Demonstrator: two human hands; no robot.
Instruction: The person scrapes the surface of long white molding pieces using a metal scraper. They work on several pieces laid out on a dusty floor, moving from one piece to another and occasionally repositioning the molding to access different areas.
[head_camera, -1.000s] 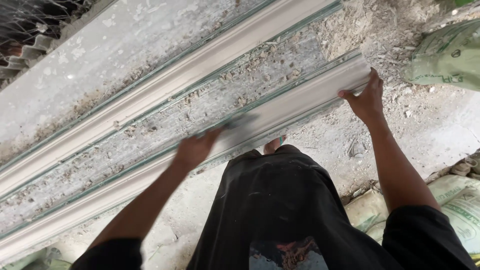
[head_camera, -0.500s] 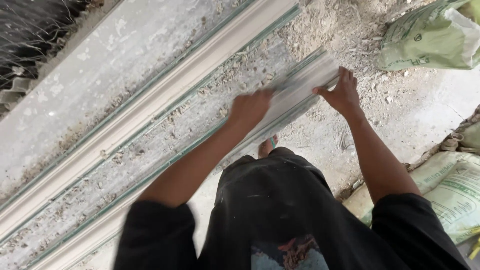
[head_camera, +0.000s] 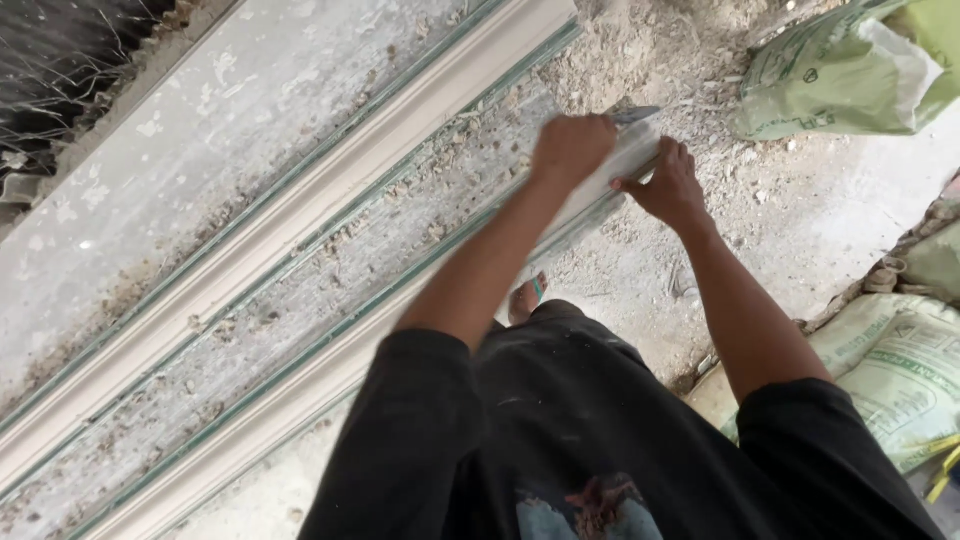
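1. Near moulding strip (head_camera: 300, 385): a long pale plaster profile that is lying diagonally on the slab (head_camera: 300, 290), running from lower left to upper right, with its far end under both hands.
2. Left hand (head_camera: 572, 148) is sitting fisted at that far end, gripping a flat metal blade (head_camera: 637, 114). Only the blade tip is showing past the knuckles, and it is lying on or just over the strip's top.
3. Right hand (head_camera: 672, 185) is resting with fingers spread on the strip's end, just right of the left hand, pressing the edge. It is not closed around anything.
4. The hands are sitting close together, nearly touching, both at the same end of the strip.
5. A second moulding strip (head_camera: 300, 225) is lying parallel, further from the person, well apart from the hands. Greenish edging is running along both strips.
6. Plaster crumbs and dust are covering the slab between the two strips.
7. A bare foot (head_camera: 527, 298) in a sandal is showing just below the near strip, on the dusty floor (head_camera: 800, 230).
8. A green woven sack (head_camera: 850, 70) is lying at upper right. More sacks (head_camera: 900, 360) are lying at lower right beside the person's right arm.
9. Black shirt and dark shorts are filling the lower middle of the head view.
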